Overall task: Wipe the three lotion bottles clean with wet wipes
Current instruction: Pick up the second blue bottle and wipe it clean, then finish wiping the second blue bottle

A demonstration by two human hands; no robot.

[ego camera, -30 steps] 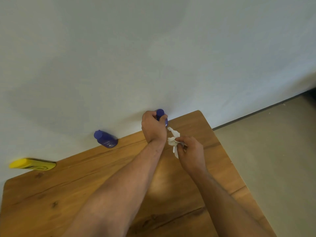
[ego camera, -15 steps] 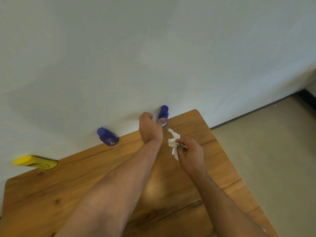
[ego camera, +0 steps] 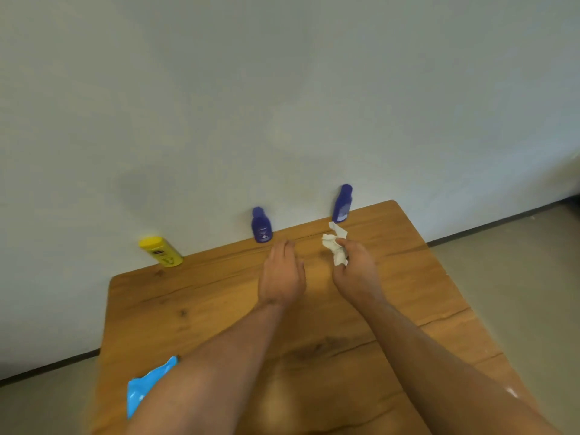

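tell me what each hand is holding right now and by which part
The right hand pinches the crumpled wet wipe near its middle, ends sticking out above and below its fingers. The left hand holds nothing, open and relaxed.

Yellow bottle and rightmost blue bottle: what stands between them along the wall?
In the head view, a second blue bottle stands between the yellow bottle and the rightmost blue bottle, touching neither.

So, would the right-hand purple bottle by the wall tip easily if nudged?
Probably: the right purple bottle stands upright, tall and narrow-based, so a sideways nudge could topple it. The wall close behind would likely stop a backward fall. It looks like smooth plastic, probably light, possibly slippery when wet.
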